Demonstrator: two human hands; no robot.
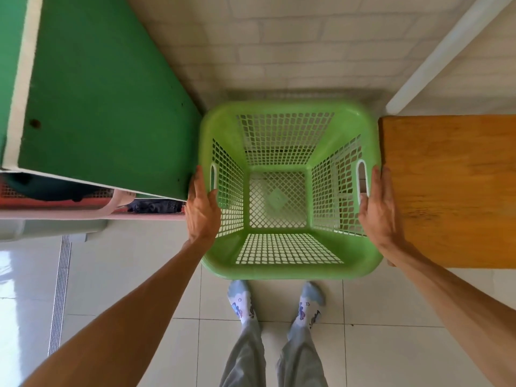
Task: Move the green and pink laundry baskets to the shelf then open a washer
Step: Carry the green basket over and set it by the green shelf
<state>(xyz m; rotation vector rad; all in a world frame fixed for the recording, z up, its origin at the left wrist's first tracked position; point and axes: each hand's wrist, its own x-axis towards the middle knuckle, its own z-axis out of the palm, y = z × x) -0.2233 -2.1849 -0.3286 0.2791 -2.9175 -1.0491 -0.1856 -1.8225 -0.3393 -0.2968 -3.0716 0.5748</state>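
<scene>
One empty green laundry basket (290,191) is held by its rim between left hand (202,209) and right hand (378,208), each curled beside a handle slot, apparently for level carrying between green shelf board (106,101) and wooden surface (452,188).

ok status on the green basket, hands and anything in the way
Left hand and right hand on the rims of the green basket. Basket empty. Green panel tight left, wooden board tight right.

The single head-worn wide-angle camera looks almost straight down from close above, facing the tiled wall ahead, so that the basket (290,191), both hands (202,210) (378,208), the feet and floor fill the frame.
</scene>
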